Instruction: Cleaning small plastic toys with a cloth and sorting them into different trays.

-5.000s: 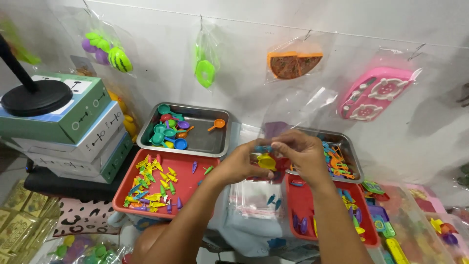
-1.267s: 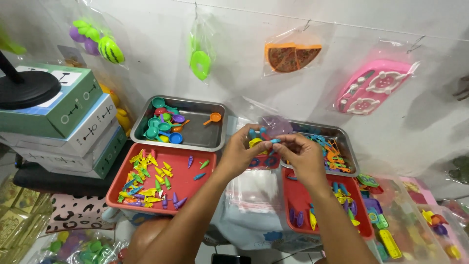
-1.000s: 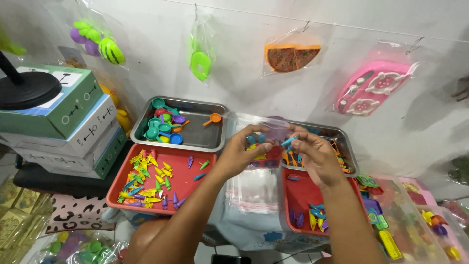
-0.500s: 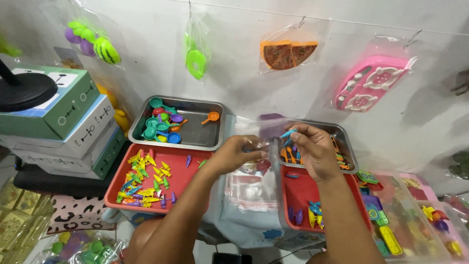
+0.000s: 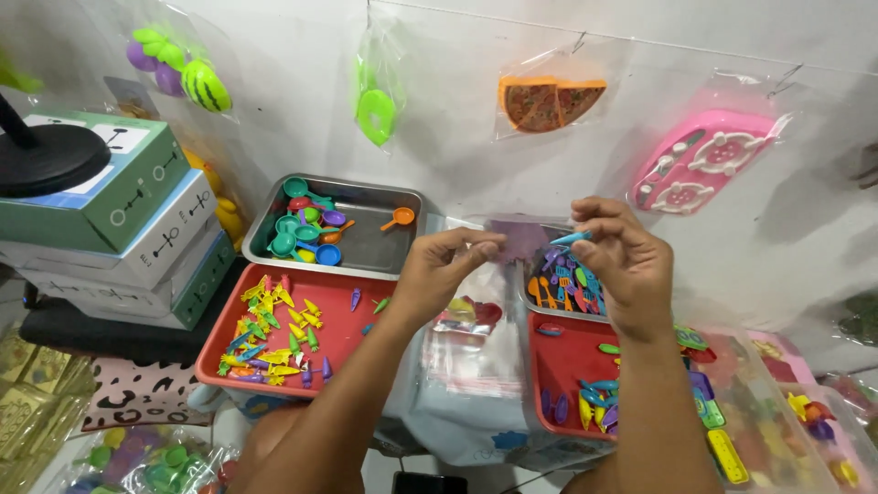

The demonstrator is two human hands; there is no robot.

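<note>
My left hand (image 5: pixel 441 271) pinches the top edge of a clear plastic bag (image 5: pixel 476 293) that hangs below it with small coloured toy pieces at the bottom. My right hand (image 5: pixel 620 261) is raised beside it, holding a small blue toy utensil (image 5: pixel 571 239) between thumb and fingers, just right of the bag's mouth. Under both hands lies a stack of empty clear bags (image 5: pixel 476 357) on a white cloth.
A steel tray (image 5: pixel 375 256) of toy pans sits at back left, a red tray (image 5: pixel 352 329) of small carrot-shaped pieces in front of it. Another steel tray (image 5: pixel 540 306) and red tray (image 5: pixel 560 361) hold utensils at right. Stacked boxes (image 5: pixel 119 229) stand at left; bagged toys hang on the wall.
My right hand has risen with the blue utensil. My left hand has lifted the bag's top edge, so the bag now hangs open below it.
</note>
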